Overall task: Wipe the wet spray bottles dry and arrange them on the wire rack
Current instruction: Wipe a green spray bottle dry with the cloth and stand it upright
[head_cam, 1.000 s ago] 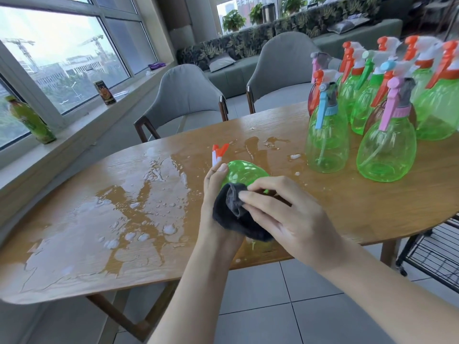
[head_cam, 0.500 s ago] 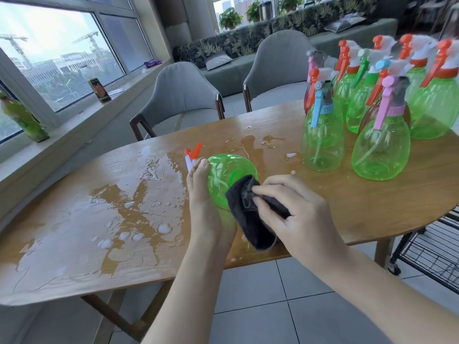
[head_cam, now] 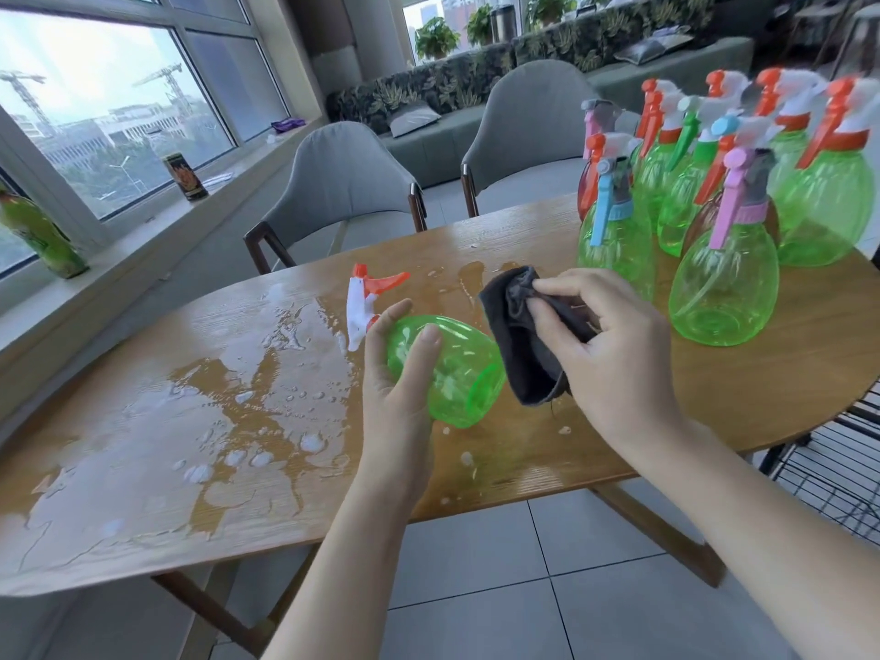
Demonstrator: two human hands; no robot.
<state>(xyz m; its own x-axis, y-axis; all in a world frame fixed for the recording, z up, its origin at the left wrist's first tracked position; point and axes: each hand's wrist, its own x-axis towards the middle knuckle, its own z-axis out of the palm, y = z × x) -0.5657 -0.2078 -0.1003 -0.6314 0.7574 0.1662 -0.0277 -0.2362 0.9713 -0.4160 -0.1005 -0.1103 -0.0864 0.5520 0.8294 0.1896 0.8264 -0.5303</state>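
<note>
Gripped in the left hand [head_cam: 397,373], the spray bottle [head_cam: 447,369] was tilted, nozzle far-left. A dark cloth [head_cam: 524,345] was pinched by the right hand [head_cam: 614,354], just right of its base.

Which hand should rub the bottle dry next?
The right hand, probably. It already pinches the dark cloth, which hangs just beside the bottle. The left hand is busy gripping the tilted bottle, so it should just hold it.

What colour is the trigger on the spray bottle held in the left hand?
Orange, on a white spray head, topping the green spray bottle the left hand holds; head view.
</note>
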